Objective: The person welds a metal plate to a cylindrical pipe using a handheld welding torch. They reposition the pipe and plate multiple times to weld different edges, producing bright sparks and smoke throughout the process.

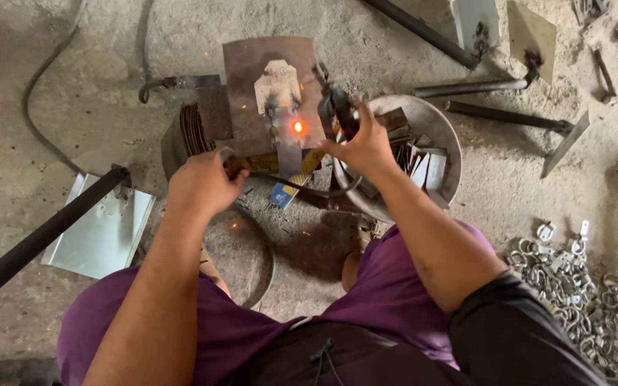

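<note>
The left hand [202, 182] is clenched on a dark rod [280, 182] just below the steel plate [252, 71]. The right hand [363, 146], right of the plate, grips a welding holder [334, 107]. On the plate a bracket [277, 86] lies with a glowing weld spot [298, 127] beside it, so one joint seems fresh. A bowl [441, 129] of cut pieces waits right of the plate.

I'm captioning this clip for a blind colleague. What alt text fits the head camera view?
Seen from above, a squatting person's right hand holds a welding electrode holder by a glowing orange spot on a small metal piece lying on a rusty steel plate. The left hand grips a tool at the plate's near edge. A round pan of metal offcuts sits on the dirt floor beside it.
</note>
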